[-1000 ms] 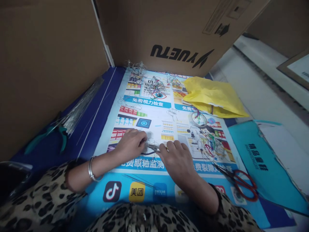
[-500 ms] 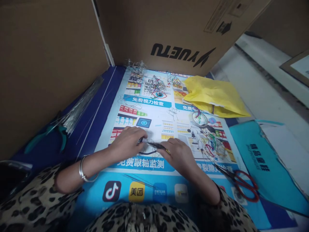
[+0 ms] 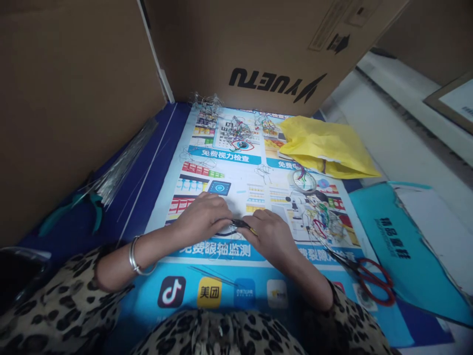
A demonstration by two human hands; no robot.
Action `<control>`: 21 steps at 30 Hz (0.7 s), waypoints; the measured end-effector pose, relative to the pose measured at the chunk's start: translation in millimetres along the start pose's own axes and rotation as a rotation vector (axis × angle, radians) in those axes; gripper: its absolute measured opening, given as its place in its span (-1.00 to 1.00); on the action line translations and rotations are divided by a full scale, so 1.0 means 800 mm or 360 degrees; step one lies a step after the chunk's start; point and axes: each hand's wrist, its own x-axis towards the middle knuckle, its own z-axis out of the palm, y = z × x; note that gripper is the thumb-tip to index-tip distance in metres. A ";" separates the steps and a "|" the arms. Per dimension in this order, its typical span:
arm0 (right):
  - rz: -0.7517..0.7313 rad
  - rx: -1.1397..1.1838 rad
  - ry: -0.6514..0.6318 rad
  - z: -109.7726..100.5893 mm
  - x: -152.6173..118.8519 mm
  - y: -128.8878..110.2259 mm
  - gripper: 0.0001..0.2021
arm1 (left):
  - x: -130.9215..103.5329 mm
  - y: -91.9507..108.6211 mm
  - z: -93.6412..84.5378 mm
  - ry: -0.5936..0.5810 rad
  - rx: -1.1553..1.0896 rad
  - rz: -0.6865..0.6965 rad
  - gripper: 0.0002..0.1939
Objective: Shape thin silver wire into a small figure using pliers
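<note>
My right hand is closed around small dark pointed pliers with yellow on the handle. Their tip points left and meets the fingers of my left hand. That left hand is closed in a pinch; what lies between its fingertips is hidden. A dark thin curved strand shows just below the pliers, between the two hands. Both hands are above the printed poster sheet. A few dark thin wires lie on the sheet nearer to me.
Red-handled scissors lie at right, beside a wire tangle. Behind are a ring-shaped coil, a yellow bag and more wire tangles. Green-handled pliers and a silver wire bundle lie left. Cardboard walls the back.
My left hand has moved slightly right, closing up to the tip of the pliers, which now shows less. The right hand stays nearly in place. The view has shifted slightly.
</note>
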 end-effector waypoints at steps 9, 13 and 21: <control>0.0084 -0.0078 0.0177 -0.009 -0.013 0.006 -0.76 | 0.001 0.003 -0.005 0.0170 -0.0234 -0.0214 -0.84; 0.0134 -0.0035 0.0342 -0.011 -0.021 0.005 -0.75 | 0.000 0.001 -0.007 0.0201 -0.0381 -0.0358 -0.87; 0.0032 -0.0076 0.0356 -0.002 -0.020 -0.010 -0.75 | 0.001 -0.002 -0.005 0.0229 -0.0438 -0.0402 -0.88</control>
